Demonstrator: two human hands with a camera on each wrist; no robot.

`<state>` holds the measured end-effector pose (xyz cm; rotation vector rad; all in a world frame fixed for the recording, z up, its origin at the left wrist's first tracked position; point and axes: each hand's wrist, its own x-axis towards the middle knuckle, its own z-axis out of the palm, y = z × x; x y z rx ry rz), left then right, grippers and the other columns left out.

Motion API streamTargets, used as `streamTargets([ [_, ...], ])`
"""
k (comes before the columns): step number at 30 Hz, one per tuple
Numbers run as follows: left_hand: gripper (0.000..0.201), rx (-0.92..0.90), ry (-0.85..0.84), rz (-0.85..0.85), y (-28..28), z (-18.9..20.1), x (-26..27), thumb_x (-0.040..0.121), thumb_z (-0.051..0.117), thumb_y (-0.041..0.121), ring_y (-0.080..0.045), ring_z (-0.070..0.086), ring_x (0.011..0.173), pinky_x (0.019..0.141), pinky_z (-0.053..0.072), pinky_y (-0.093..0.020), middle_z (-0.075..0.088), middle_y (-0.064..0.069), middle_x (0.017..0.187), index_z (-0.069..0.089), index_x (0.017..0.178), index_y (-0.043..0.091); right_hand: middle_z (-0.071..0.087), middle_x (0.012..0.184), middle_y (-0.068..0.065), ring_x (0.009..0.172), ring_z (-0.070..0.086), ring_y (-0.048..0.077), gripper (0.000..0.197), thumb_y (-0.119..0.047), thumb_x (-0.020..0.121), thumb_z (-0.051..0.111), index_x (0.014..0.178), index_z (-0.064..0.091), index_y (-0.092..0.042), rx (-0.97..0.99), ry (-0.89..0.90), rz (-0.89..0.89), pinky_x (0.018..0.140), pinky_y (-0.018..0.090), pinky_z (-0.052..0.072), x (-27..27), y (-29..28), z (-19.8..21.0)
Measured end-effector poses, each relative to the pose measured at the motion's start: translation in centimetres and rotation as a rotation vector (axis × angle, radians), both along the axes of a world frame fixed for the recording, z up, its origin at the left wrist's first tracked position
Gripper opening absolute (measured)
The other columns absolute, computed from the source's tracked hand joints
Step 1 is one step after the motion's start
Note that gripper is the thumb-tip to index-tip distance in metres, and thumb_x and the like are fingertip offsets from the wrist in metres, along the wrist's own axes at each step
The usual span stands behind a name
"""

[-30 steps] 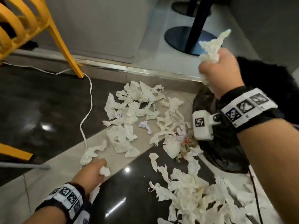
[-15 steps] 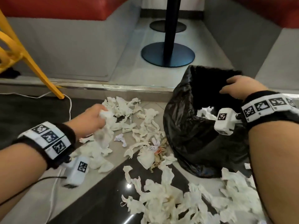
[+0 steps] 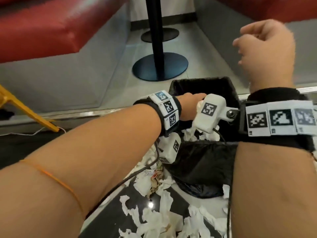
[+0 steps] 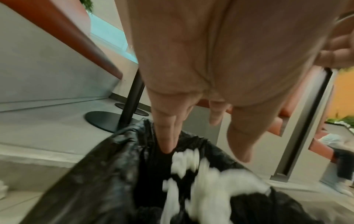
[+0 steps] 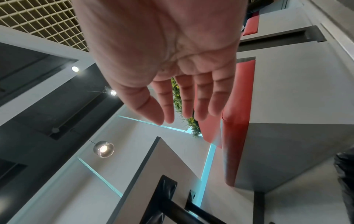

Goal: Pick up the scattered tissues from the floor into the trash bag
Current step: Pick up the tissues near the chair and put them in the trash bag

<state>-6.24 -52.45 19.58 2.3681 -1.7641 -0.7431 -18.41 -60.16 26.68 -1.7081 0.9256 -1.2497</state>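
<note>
The black trash bag (image 3: 202, 162) stands on the floor with its mouth wide; in the left wrist view the black trash bag (image 4: 107, 174) fills the lower part. My left hand (image 3: 192, 102) reaches over the mouth, fingers straight and empty (image 4: 205, 148). Just below it, white tissues (image 4: 206, 178) show as a blur inside the bag. More crumpled tissues lie in the bag (image 3: 190, 134). My right hand (image 3: 257, 48) is raised above and right of the bag, fingers relaxed, holding nothing (image 5: 178, 109). Several scattered tissues (image 3: 154, 220) cover the floor in front of the bag.
A black table pedestal (image 3: 159, 66) stands on the raised step behind the bag. Red bench seats (image 3: 42, 31) flank it. At the left are a yellow chair leg (image 3: 25, 110) and a white cable (image 3: 34, 133). A bit of coloured litter (image 3: 156, 179) lies among the tissues.
My left hand has carried its tissues from the floor at the left to over the bag's mouth and let them go. My right hand has left the bag's rim and risen.
</note>
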Motion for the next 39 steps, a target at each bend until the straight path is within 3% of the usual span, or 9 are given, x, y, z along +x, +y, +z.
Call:
streamTargets([
  [3, 0.045, -0.022, -0.009, 0.052, 4.1, -0.5, 2.7, 0.087, 0.063, 0.026, -0.017, 0.055, 0.106, 0.089, 0.043, -0.028, 0.057, 0.001, 0.123, 0.05, 0.13, 0.026, 0.068, 0.087, 0.001, 0.076, 0.06, 0.011, 0.013, -0.024, 0.068, 0.052, 0.074, 0.058, -0.034, -0.006, 0.047, 0.034, 0.077, 0.041, 0.057, 1.6, 1.1, -1.1],
  [6, 0.038, 0.008, -0.07, 0.116, 10.9, -1.3, 7.3, 0.088, 0.061, 0.019, -0.007, 0.048, 0.093, 0.08, 0.034, -0.018, 0.056, 0.006, 0.118, 0.055, 0.125, 0.027, 0.061, 0.074, -0.011, 0.075, 0.058, 0.009, 0.013, -0.025, 0.07, 0.051, 0.065, 0.054, -0.037, -0.071, 0.108, 0.165, 0.075, 0.036, 0.053, 5.1, 3.6, -2.0],
  [13, 0.033, 0.484, -0.233, 0.258, 29.3, -14.6, 16.0, 0.087, 0.059, 0.022, -0.029, 0.052, 0.116, 0.097, 0.045, -0.041, 0.046, -0.006, 0.128, 0.055, 0.119, 0.028, 0.064, 0.081, -0.004, 0.076, 0.06, 0.013, 0.017, -0.015, 0.081, 0.057, 0.084, 0.067, -0.028, -0.181, 0.546, 0.71, 0.068, 0.015, 0.047, 15.2, 14.3, -9.4],
  [18, 0.07, 0.577, -0.192, 0.34, 36.4, -24.1, 15.5, 0.074, 0.069, 0.05, -0.039, 0.015, 0.142, 0.115, 0.027, -0.047, 0.002, -0.014, 0.157, 0.036, 0.136, 0.04, 0.061, 0.091, -0.007, 0.09, 0.06, 0.016, 0.022, -0.013, 0.084, 0.053, 0.093, 0.069, -0.026, -0.129, 0.969, 0.958, 0.081, 0.03, 0.051, 18.6, 20.7, -19.7],
  [20, 0.063, 0.579, -0.112, 0.412, 37.8, -26.2, 15.7, 0.078, 0.064, 0.047, -0.041, 0.022, 0.139, 0.113, 0.031, -0.046, 0.008, -0.014, 0.155, 0.039, 0.135, 0.037, 0.062, 0.094, -0.006, 0.092, 0.06, 0.016, 0.023, -0.013, 0.083, 0.053, 0.095, 0.068, -0.026, -0.092, 1.048, 0.962, 0.082, 0.031, 0.051, 18.9, 22.1, -22.7],
  [25, 0.024, 0.254, 0.073, 0.584, 38.8, -27.2, 16.1, 0.084, 0.05, 0.009, -0.03, 0.056, 0.103, 0.086, 0.044, -0.032, 0.055, -0.014, 0.112, 0.056, 0.107, 0.009, 0.06, 0.109, -0.001, 0.099, 0.058, 0.018, 0.027, -0.015, 0.083, 0.053, 0.104, 0.066, -0.025, -0.065, 1.189, 0.965, 0.08, 0.027, 0.045, 18.7, 24.8, -27.2],
  [30, 0.039, 0.001, 0.212, 0.649, 39.2, -26.1, 16.2, 0.085, 0.04, -0.004, -0.028, 0.053, 0.102, 0.086, 0.039, -0.028, 0.054, -0.013, 0.109, 0.053, 0.116, 0.014, 0.048, 0.122, 0.004, 0.111, 0.054, 0.026, 0.04, -0.016, 0.083, 0.054, 0.12, 0.055, -0.031, -0.102, 1.27, 0.941, 0.091, 0.031, 0.044, 19.5, 26.9, -31.7],
  [34, 0.026, -0.035, 0.233, 0.64, 40.2, -24.9, 17.0, 0.085, 0.054, 0.012, -0.021, 0.05, 0.097, 0.078, 0.034, -0.024, 0.049, -0.005, 0.105, 0.054, 0.11, 0.016, 0.021, 0.149, 0.013, 0.127, 0.037, 0.039, 0.075, -0.049, 0.073, 0.07, 0.137, 0.031, -0.04, -0.148, 1.617, 0.969, 0.104, 0.044, 0.038, 18.4, 28.2, -34.9],
  [39, 0.017, 0.023, 0.049, 0.573, 42.7, -25.8, 18.8, 0.088, 0.056, 0.019, -0.028, 0.055, 0.098, 0.081, 0.039, -0.029, 0.049, -0.008, 0.1, 0.053, 0.102, 0.009, 0.049, 0.12, 0.015, 0.108, 0.054, 0.034, 0.029, -0.014, 0.088, 0.053, 0.117, 0.052, -0.013, -0.294, 1.618, 0.992, 0.093, 0.038, 0.047, 18.3, 27.7, -35.9],
])
